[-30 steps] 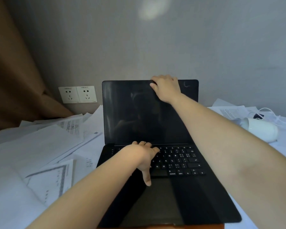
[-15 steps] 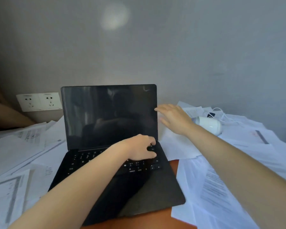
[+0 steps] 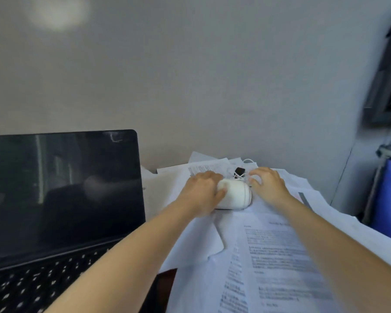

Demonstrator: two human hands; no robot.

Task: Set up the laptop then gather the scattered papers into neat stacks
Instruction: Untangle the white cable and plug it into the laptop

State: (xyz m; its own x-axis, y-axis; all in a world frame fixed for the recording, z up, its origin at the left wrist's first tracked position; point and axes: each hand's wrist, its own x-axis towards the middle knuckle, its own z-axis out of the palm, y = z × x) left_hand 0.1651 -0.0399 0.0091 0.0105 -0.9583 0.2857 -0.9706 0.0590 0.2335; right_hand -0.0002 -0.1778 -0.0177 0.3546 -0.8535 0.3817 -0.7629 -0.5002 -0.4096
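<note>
Laptop (image 3: pixel 61 188) left of left hand (image 3: pixel 201 192) on white device (image 3: pixel 236 196)

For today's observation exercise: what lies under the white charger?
Scattered printed papers lie under the white charger, which the left hand grips. The hand covers its left end, and whatever is beneath those papers is hidden.

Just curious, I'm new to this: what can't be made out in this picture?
Head view:
- laptop: left part and keyboard cut off by the frame edges.
- papers: print too blurred to read.
- white device: left end hidden under the left hand.
- right hand: its curled fingers hide whether it holds the white cord.
</note>
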